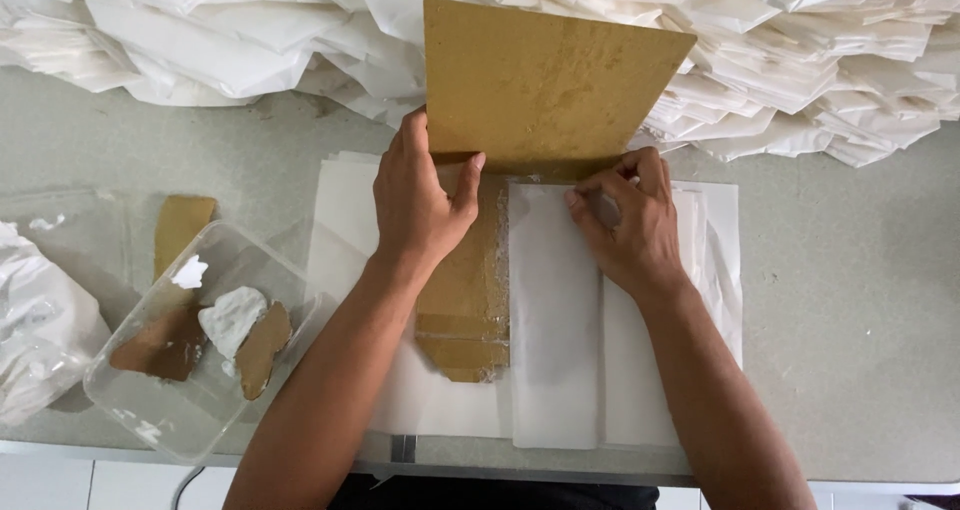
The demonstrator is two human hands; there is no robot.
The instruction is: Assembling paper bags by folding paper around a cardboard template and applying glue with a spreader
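Seen from my feed, looking straight down: the left hand (418,195) clasps the lower edge of a tan board (545,85), fingers over its front and thumb hooked at the edge, which props the board tilted up off the paper so its far end leans toward the heap behind. The right hand (628,220) lies beside it, fingertips drawn together and pressing on the top of a folded white sheet (553,310), apparently pinning the fold flat just below the board's edge. I cannot tell from here whether those fingers pinch the sheet or only press it. Under the left wrist lies a second tan strip (465,315), crusted white along its edges, flat against the sheet's left side like a guide for the fold. All of this rests on a stack of flat white paper (345,220) at the middle of the grey surface (850,300). To the left, within reach, a clear plastic tub (135,390) holds a white lump of paste (230,320) and brown scrapers, and another tan strip (180,225) lies behind it. A high bank of folded white packets (800,60) fills the far edge, and crumpled white plastic (35,330) sits at the left margin.
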